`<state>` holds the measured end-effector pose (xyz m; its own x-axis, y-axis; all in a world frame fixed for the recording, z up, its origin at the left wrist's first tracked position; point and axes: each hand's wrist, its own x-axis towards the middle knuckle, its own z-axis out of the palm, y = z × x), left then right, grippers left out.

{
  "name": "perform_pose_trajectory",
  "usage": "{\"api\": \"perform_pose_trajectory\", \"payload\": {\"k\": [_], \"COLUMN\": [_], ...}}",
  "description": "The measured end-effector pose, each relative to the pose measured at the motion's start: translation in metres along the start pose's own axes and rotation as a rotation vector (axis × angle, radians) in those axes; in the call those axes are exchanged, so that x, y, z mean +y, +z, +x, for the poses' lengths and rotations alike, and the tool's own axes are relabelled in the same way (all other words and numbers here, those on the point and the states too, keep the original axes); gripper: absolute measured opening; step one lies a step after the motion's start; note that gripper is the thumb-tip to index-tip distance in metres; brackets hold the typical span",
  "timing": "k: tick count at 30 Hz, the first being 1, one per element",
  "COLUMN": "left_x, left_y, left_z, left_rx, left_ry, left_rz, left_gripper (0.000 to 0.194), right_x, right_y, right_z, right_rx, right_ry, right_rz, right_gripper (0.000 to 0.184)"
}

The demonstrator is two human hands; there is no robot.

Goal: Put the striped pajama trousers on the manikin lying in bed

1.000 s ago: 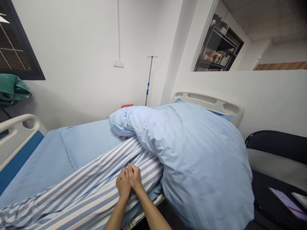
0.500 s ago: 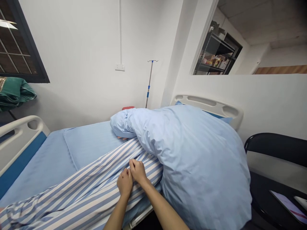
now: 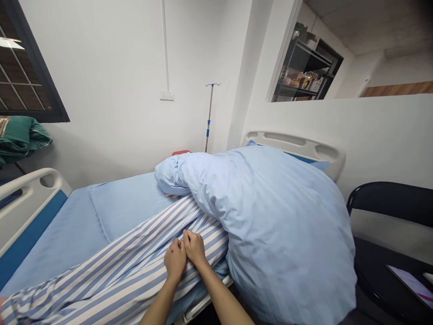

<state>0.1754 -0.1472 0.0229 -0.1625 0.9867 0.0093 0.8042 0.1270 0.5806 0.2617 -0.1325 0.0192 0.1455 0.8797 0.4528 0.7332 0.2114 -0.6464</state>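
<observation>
My left hand (image 3: 175, 259) is curled into a fist on a leg in blue-and-white striped trousers (image 3: 128, 257). Beside it and touching it, my right hand (image 3: 194, 246) forms another fist slightly farther up the same leg. No fabric shows pulled up between the fingers of either hand. The person wearing the trousers lies along the bed (image 3: 125, 198), and a bulky light-blue quilt (image 3: 270, 216) covers the upper body. A few fingertips (image 3: 172, 195) show under the quilt's edge.
A white-and-blue headboard (image 3: 304, 142) and footboard (image 3: 34, 194) bound the bed. An IV pole (image 3: 209, 117) rises behind it, near a red object (image 3: 181, 152). To the right stands a black chair (image 3: 392, 203) with a phone or tablet (image 3: 411, 284) on its seat. A green cloth (image 3: 23, 137) lies at left.
Both fists sit slightly lower in the picture, still closed on the leg. The view has tilted a little. The quilt and trousers look the same.
</observation>
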Motion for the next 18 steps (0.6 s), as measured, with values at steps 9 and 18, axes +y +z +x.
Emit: {"api": "perform_pose_trajectory", "payload": {"k": [9, 18], "left_x": [0.031, 0.024], "left_y": [-0.021, 0.027], "left_z": [0.030, 0.013], "left_rx": [0.110, 0.142], "left_ry": [0.082, 0.084], "left_rz": [-0.450, -0.357], "left_gripper": [0.030, 0.027], "right_x": [0.006, 0.007], "right_y": [-0.002, -0.005], "right_z": [0.005, 0.004], "right_rx": [0.063, 0.076], "right_ry": [0.061, 0.112], "right_rz": [0.292, 0.428], "right_gripper": [0.041, 0.037]}}
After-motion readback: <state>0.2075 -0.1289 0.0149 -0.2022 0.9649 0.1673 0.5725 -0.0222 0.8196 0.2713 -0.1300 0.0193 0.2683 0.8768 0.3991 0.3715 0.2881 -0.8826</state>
